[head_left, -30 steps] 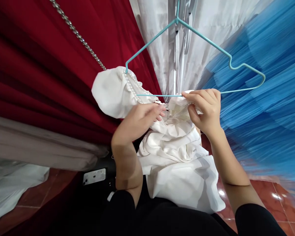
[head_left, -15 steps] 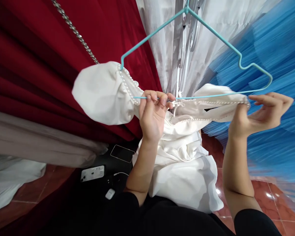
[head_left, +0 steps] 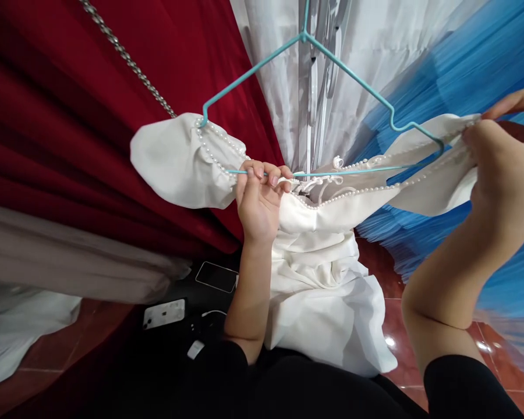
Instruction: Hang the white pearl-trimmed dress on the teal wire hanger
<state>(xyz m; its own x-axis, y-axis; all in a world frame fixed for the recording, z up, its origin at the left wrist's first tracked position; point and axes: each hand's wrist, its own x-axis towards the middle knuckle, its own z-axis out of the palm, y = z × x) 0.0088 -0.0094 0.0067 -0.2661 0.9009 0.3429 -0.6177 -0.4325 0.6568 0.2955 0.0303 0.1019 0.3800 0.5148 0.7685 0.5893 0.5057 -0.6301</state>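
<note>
A white garment [head_left: 323,279] with pearl-beaded edges hangs from a teal wire hanger [head_left: 297,70]. Its puffed left sleeve [head_left: 179,160] sits over the hanger's left end. My left hand [head_left: 259,201] grips the hanger's bottom bar together with the beaded neckline at the middle. My right hand [head_left: 500,169] is raised at the far right and pinches the garment's other sleeve, stretched out past the hanger's right end. The body of the garment drops in folds between my arms.
Dark red fabric [head_left: 70,116] with a metal chain [head_left: 126,58] hangs at left, white fabric [head_left: 375,35] behind, blue pleated tulle [head_left: 484,70] at right. A beige garment [head_left: 70,256] lies lower left. Two phones [head_left: 165,313] and a charger rest on a dark surface above red floor tiles.
My right hand has pulled the right sleeve outward and upward, from the middle to beyond the hanger's right end. My left hand moved up and closed on the hanger's bar.
</note>
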